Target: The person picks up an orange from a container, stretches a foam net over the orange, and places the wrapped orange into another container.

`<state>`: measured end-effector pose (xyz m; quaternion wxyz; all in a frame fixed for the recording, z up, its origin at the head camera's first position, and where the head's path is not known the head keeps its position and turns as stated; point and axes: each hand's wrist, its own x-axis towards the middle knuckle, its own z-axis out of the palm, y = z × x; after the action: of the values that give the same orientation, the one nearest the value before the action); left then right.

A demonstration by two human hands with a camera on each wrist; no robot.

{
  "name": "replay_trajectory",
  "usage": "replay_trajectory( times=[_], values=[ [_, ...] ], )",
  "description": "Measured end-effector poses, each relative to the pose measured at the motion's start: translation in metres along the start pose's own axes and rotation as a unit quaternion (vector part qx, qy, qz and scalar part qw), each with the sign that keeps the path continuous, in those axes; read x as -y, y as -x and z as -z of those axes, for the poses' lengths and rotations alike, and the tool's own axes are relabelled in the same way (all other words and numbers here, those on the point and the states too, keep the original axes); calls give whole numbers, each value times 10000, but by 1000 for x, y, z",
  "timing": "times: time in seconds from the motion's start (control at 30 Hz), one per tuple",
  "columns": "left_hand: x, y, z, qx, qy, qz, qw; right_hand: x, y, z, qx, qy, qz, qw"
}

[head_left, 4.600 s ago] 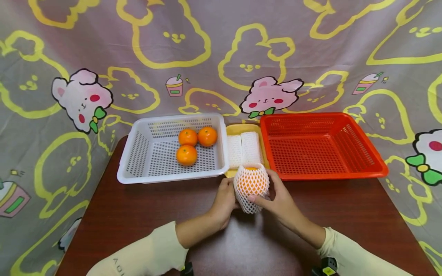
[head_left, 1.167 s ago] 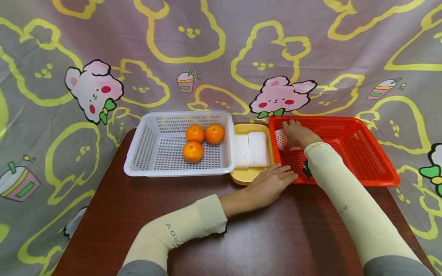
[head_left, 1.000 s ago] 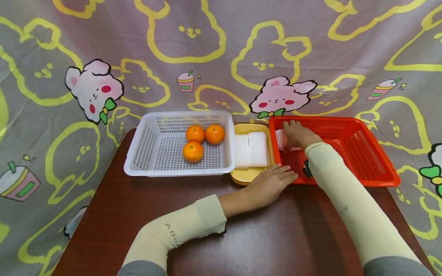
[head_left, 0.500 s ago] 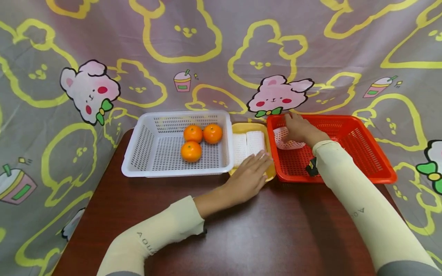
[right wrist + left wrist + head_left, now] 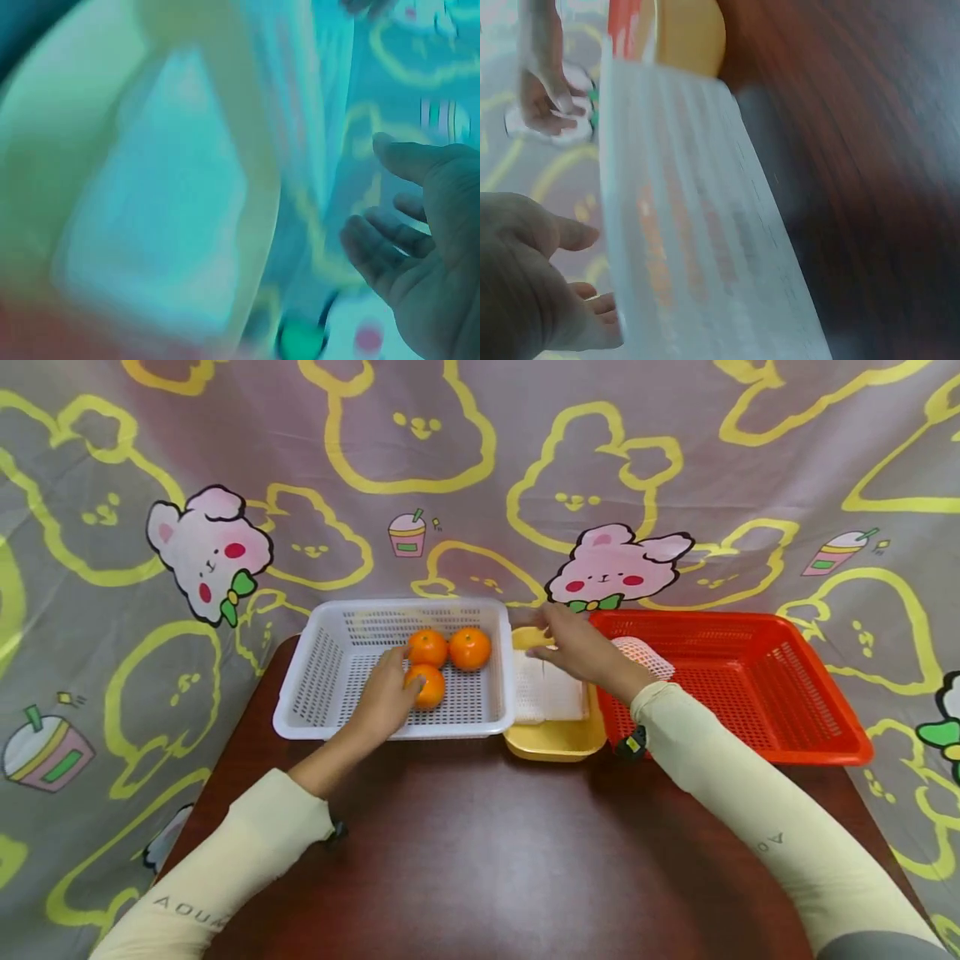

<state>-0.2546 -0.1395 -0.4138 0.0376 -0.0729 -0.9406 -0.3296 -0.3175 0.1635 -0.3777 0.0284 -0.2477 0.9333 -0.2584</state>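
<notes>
My left hand (image 5: 384, 697) reaches over the front rim of the white basket (image 5: 311, 732), its fingertips right beside the front orange (image 5: 430, 687). Two more oranges, the back-left one (image 5: 427, 647) and the back-right one (image 5: 470, 648), sit touching close by. In the left wrist view the thumb and fingers of that hand (image 5: 547, 277) are apart. Above the yellow tray (image 5: 558, 743) hovers my right hand (image 5: 581, 647), fingers loose and holding nothing. White foam net sleeves (image 5: 543, 693) lie flat in that tray. A net-wrapped orange (image 5: 643, 656) rests in the red basket (image 5: 750, 693), partly hidden by my right forearm.
White basket, yellow tray and red basket stand side by side along the back of the dark wooden table (image 5: 480, 852). A patterned curtain (image 5: 465, 460) hangs right behind them. The table's front part lies before the containers.
The wrapped orange went from both hands into the red basket, and my right hand let go of it and moved left over the tray. My left hand moved left to the oranges.
</notes>
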Motion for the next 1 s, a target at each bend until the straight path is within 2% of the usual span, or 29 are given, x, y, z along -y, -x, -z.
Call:
replay_trajectory(
  times=[0.1, 0.2, 0.27, 0.33, 0.47, 0.53, 0.67, 0.77, 0.87, 0.93, 1.0],
  values=[
    [15, -10, 4, 311, 98, 611, 9976, 26, -15, -22, 218, -146, 321, 9991],
    [21, -18, 3, 702, 169, 1077, 9916, 49, -30, -45, 674, 11, 433, 9968],
    [21, -23, 1, 1023, 173, 1292, 9862, 61, -38, -59, 1014, 218, 386, 9939],
    [20, -27, -1, 1280, 197, 1363, 9822, 71, -45, -72, 1273, 447, 318, 9903],
    [17, -32, -5, 1634, 696, 1260, 9760, 83, -58, -92, 1480, 716, 214, 9862],
    [16, -33, -7, 1671, 984, 1139, 9744, 86, -62, -98, 1501, 707, 112, 9861],
    [16, -31, -10, 1576, 1022, 921, 9779, 90, -68, -106, 1508, 551, -115, 9870],
    [15, -28, -9, 1418, 805, 873, 9827, 91, -68, -111, 1557, 382, -146, 9870],
    [15, -26, -7, 1342, 597, 871, 9853, 92, -68, -114, 1612, 150, -120, 9867],
    [16, -26, -6, 1322, 335, 788, 9875, 91, -67, -115, 1581, -6, -152, 9873],
    [16, -26, -6, 1322, 263, 712, 9883, 89, -66, -115, 1512, -196, -188, 9881]
  ],
)
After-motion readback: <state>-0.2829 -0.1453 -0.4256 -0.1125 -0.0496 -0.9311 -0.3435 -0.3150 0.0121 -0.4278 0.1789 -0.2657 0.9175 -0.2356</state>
